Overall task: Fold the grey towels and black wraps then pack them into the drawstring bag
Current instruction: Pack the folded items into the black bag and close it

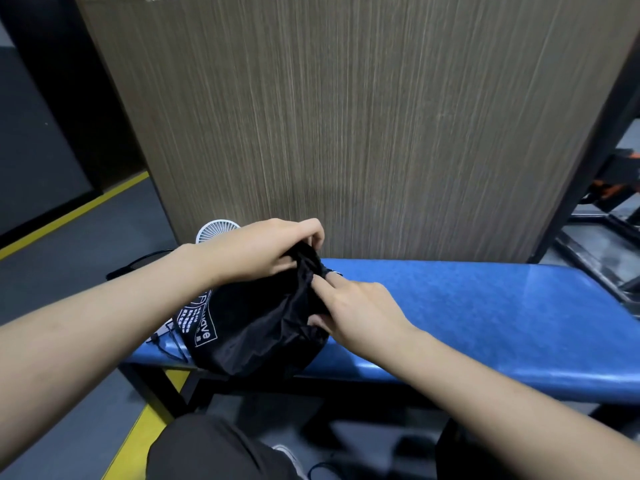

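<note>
Black nylon, shiny and creased: the drawstring bag [249, 327] sits on the near left end of the blue padded counter [485, 306], bulging as if already filled, its printed white label facing left. No grey towels or black wraps lie loose anywhere I can see, so I judge them packed and the closing of the bag to be the step in hand.

Left hand [263, 251] is above the bag's gathered mouth, fingers [311, 230] pinched tight on the bunched fabric at the top. Right hand [360, 310] comes in from the right at the same mouth, lower down, its fingers [322, 282] pressed narrow into the folds; thumb and forefinger seem to hold cloth, though I cannot tell whether a cord is among it.

Key relation: the mouth points up and away from me, toward the wood-grain panel [346, 116], with the bag's long axis running from my lap side to that mouth. Both hands are on it, left higher, right at the side. A thin black cord [166, 344] trails off the bag's left side over the counter edge, nearer my left hand.

Judgement: cinching needs the cord found first; pulling fabric alone will not shut it.

White small fan [214, 230] stands behind the bag, clear of both hands.
</note>
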### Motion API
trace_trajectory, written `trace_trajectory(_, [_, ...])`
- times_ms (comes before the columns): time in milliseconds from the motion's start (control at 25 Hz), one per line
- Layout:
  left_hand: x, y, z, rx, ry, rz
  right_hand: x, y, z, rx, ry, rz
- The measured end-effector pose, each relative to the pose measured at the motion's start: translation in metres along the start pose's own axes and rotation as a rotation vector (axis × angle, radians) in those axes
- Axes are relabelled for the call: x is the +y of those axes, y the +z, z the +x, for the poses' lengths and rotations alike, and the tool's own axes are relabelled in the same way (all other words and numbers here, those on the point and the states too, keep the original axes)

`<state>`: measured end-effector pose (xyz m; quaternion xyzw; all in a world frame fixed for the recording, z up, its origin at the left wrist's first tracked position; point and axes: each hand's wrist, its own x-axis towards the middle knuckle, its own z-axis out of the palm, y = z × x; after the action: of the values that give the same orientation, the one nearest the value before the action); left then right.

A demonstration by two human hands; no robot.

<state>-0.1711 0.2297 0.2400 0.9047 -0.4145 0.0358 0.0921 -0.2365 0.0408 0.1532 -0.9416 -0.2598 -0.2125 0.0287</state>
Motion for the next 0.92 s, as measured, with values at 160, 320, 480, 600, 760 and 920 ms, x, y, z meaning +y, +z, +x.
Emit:
trace_trajectory(160, [-0.002,-0.002,0.002,-0.010,0.052,0.067,-0.003,0.002,0.005,0.132,-0.110,-0.163])
trace_trajectory(320, [-0.017,0.004,-0.004,-0.018,0.105,0.113,0.013,0.010,-0.006,0.324,-0.223,-0.078])
trace_trajectory(480, [-0.025,0.013,-0.004,-0.040,0.128,0.194,0.023,0.022,-0.031,0.435,-0.278,0.071])
trace_trajectory(600, [-0.030,0.018,-0.003,-0.068,0.143,0.251,0.028,0.017,-0.047,0.480,-0.326,0.132])
trace_trajectory(760, [-0.032,0.017,-0.001,-0.075,0.144,0.247,0.035,0.009,-0.057,0.201,-0.514,0.145])
trace_trajectory(920, [-0.023,0.021,0.003,-0.070,0.162,0.231,0.034,0.008,-0.062,0.065,-0.396,0.182])
